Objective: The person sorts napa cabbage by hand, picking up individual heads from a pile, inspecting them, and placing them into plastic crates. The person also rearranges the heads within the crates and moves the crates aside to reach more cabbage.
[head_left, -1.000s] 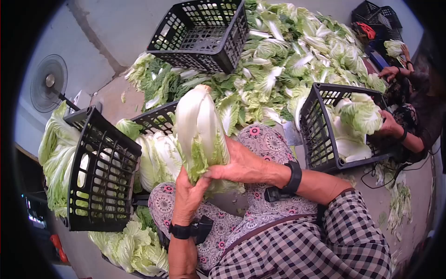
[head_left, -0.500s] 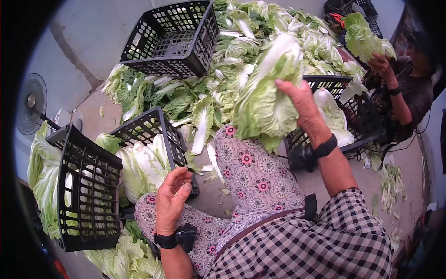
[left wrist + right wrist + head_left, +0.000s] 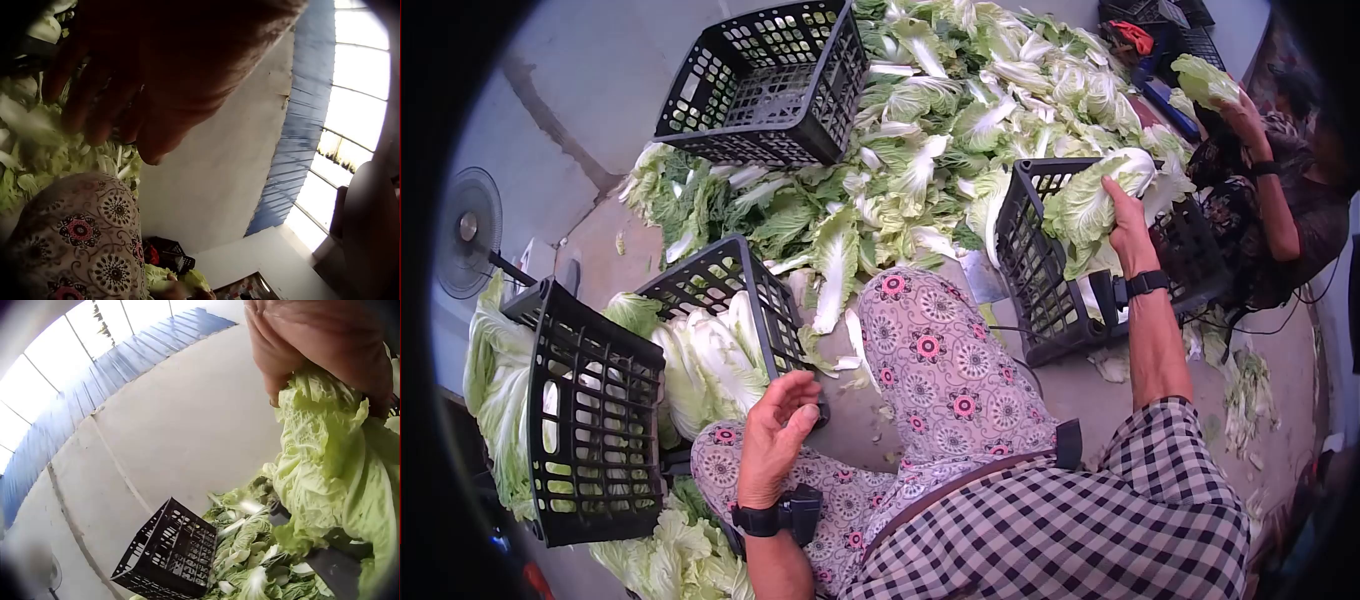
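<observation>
My right hand [image 3: 1130, 228] grips a napa cabbage [image 3: 1082, 210] over the black crate [image 3: 1040, 318] at the right, the thumb lying along the leaves. In the right wrist view the cabbage's pale green leaves [image 3: 319, 469] hang below the hand [image 3: 325, 337], and the far fingers are hidden. Inside that crate, other cabbage shows only in part. My left hand [image 3: 772, 440] hovers above the left knee with loosely bent fingers and nothing in it. The left wrist view has the same hand [image 3: 150, 69] dark against the wall, its fingers apart.
Loose cabbage leaves [image 3: 920, 180] spread in a heap ahead, with a black crate [image 3: 800, 140] on it. To the left, whole cabbages [image 3: 715, 350] fill a crate beside a tilted one [image 3: 595, 420]. Another person [image 3: 1280, 200] at the right holds a leaf. A fan [image 3: 470, 225] stands far left.
Earlier both hands held the cabbage upright over my lap. The left hand let go and stayed low, while the right carried the cabbage rightward to the crate. The other person's raised leaf is lower.
</observation>
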`<state>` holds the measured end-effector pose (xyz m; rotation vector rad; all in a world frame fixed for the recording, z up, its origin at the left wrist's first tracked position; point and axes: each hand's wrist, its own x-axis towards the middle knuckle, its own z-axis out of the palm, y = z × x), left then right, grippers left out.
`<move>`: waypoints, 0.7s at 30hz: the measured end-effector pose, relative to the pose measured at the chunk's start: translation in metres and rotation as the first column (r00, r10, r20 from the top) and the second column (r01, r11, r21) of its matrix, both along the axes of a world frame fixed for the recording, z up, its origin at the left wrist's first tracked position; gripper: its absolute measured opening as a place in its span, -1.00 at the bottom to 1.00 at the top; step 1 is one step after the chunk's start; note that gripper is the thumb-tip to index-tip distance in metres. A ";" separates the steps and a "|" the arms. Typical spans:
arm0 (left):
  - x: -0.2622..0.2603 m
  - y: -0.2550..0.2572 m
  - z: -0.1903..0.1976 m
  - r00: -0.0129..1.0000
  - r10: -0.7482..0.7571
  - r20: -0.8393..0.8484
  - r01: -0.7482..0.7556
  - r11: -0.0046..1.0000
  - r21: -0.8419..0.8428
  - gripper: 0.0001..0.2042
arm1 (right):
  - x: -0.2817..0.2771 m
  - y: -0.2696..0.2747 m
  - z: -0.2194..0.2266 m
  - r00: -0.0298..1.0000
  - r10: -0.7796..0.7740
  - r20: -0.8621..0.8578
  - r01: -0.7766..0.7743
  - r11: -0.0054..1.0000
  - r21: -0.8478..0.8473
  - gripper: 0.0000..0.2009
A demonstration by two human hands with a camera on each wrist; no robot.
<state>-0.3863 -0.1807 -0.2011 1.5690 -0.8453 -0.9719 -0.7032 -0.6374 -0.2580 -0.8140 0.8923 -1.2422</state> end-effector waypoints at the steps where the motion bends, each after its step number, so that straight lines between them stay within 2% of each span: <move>1: 0.000 0.000 0.000 1.000 0.000 -0.001 0.000 1.000 0.006 -0.59 | -0.003 -0.002 -0.012 1.000 -0.006 -0.014 0.006 1.000 0.002 -0.63; 3: -0.001 0.000 0.001 1.000 -0.001 0.007 0.001 1.000 0.021 -0.60 | -0.011 -0.005 -0.037 0.999 -0.017 -0.044 0.017 1.000 0.001 -0.61; 4: -0.001 0.000 0.001 1.000 -0.002 0.016 0.001 0.999 0.034 -0.60 | -0.018 -0.013 -0.051 0.995 -0.041 -0.088 0.047 0.996 0.069 -0.58; 5: -0.002 0.000 0.002 1.000 -0.001 0.025 0.000 0.999 0.048 -0.61 | -0.033 -0.024 -0.074 0.997 0.020 -0.072 -0.015 0.998 0.060 -0.56; 7: -0.002 -0.001 0.000 0.999 -0.018 0.033 0.017 0.999 0.039 -0.61 | -0.046 -0.024 -0.094 0.994 0.048 -0.097 -0.042 0.998 0.056 -0.56; 8: -0.001 0.000 -0.001 0.999 -0.022 0.037 0.020 0.999 0.038 -0.61 | -0.053 -0.027 -0.100 0.971 0.063 -0.232 -0.048 0.996 0.070 -0.60; 9: -0.001 0.000 -0.003 0.998 -0.035 0.047 0.034 0.999 0.037 -0.61 | -0.051 -0.014 -0.088 0.975 0.106 -0.198 -0.078 0.987 0.143 -0.63; 11: 0.001 0.000 -0.005 0.996 -0.045 0.072 0.043 0.998 0.038 -0.61 | -0.053 -0.016 -0.084 0.959 0.087 -0.270 -0.029 0.977 0.212 -0.65; 13: 0.003 0.001 -0.003 0.996 -0.077 0.053 0.073 0.995 0.068 -0.60 | -0.067 -0.034 -0.086 0.855 0.137 -0.500 -0.071 0.986 0.149 -0.57; 15: 0.004 0.001 -0.001 0.992 -0.101 0.081 0.093 0.991 0.101 -0.60 | -0.053 -0.029 -0.072 0.715 -0.172 -0.678 0.099 0.984 -0.145 -0.46; 17: 0.004 0.001 -0.004 0.991 -0.104 0.084 0.095 0.990 0.100 -0.59 | -0.041 -0.033 -0.052 0.752 -0.161 -0.640 0.008 0.972 -0.235 -0.40; 19: 0.003 0.001 -0.003 0.991 -0.110 0.077 0.104 0.991 0.085 -0.58 | -0.001 0.009 0.010 0.802 0.013 -0.598 -0.068 0.995 -0.069 -0.47; 21: 0.003 0.002 -0.001 0.990 -0.111 0.091 0.101 0.989 0.109 -0.58 | 0.034 0.036 0.043 0.850 0.143 -0.507 -0.254 0.954 -0.157 -0.55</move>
